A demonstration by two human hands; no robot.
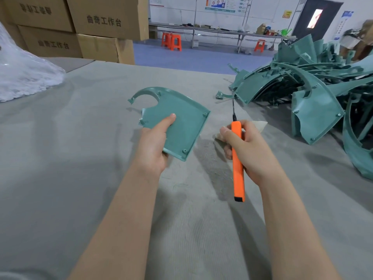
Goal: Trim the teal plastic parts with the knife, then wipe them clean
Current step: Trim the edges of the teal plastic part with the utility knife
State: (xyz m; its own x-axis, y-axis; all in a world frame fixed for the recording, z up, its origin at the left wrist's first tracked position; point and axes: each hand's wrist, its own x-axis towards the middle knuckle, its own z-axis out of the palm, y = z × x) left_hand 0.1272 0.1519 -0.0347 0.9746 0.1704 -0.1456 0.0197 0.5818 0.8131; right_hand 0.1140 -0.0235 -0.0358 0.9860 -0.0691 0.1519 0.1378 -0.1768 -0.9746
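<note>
Left hand [155, 146]: is gripping the teal part [177, 118] at its near left corner. The thumb is pressing flat on the upper face and the other fingers are hidden under the panel, so the part is clamped between them.

Teal part: is being held above the grey table [80, 178], left of centre, with its ribbed inner face up. A raised rim is running along its edges, small screw bosses are standing at the corners, and a curved arm is arching round a rounded cut-out at the far end.

Right hand [246, 146]: is holding the knife [238, 158], fingers curled round the upper part of the orange handle. The hand is well apart from the teal part.

Knife: is pointing away from the person, with its thin blade [233, 110] extended from the handle and touching nothing.

Cloth [260, 125]: a pale piece is showing behind the right hand's fingers. Whether the hand is gripping it cannot be told.

Pile of teal parts [314, 93]: is lying on the table's far right, the curved panels overlapping one another.

Scrap [221, 95]: a small teal piece is lying on the table just beside the pile.

Cardboard boxes [101, 23]: are standing stacked at the far left.

White plastic bundle [24, 77]: is resting on the left edge of the table.

Orange stools [171, 42]: are standing on the blue floor by a long workbench [222, 30].
</note>
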